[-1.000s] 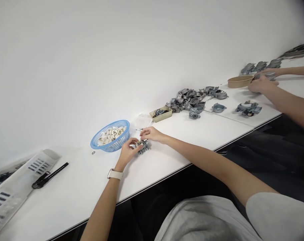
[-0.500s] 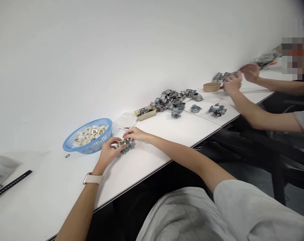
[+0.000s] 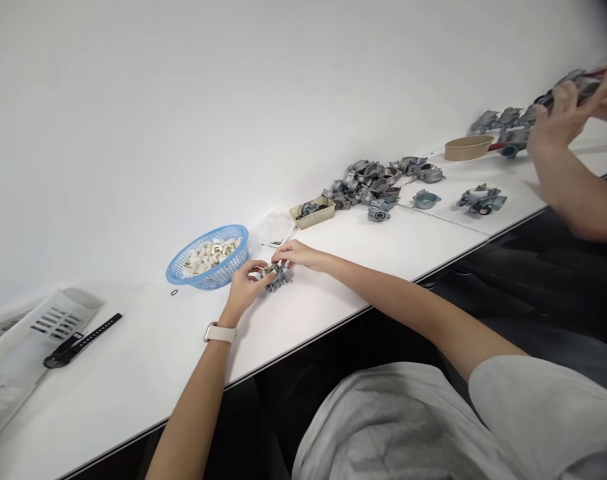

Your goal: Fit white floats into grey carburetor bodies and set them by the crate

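A small grey metal carburetor (image 3: 277, 277) rests on the white table with a pale piece on its top. My left hand (image 3: 247, 285) grips it from the left, thumb in front and fingers curled behind. At its upper far side, the fingertips of my right hand (image 3: 294, 254) are pinched together, and whatever is between them is too small to make out. Just behind my left hand is a blue plastic basket (image 3: 208, 281) holding many white plastic pieces. A clear plastic bag or tray (image 3: 275, 229) lies behind my right hand.
Rightward along the wall are a cream tray (image 3: 317, 217) of small dark parts, a pile of metal carburetor parts (image 3: 363, 183), a metal bowl (image 3: 426, 199), another carburetor (image 3: 482, 199) and a brown container (image 3: 467, 149). A co-worker's hands (image 3: 566, 117) hold a metal part. A black strap (image 3: 83, 340) lies left.
The view has swung left, so things appear farther right. My hands stay on the carburetor with little change. The co-worker's hands have moved and now hold up a metal part.
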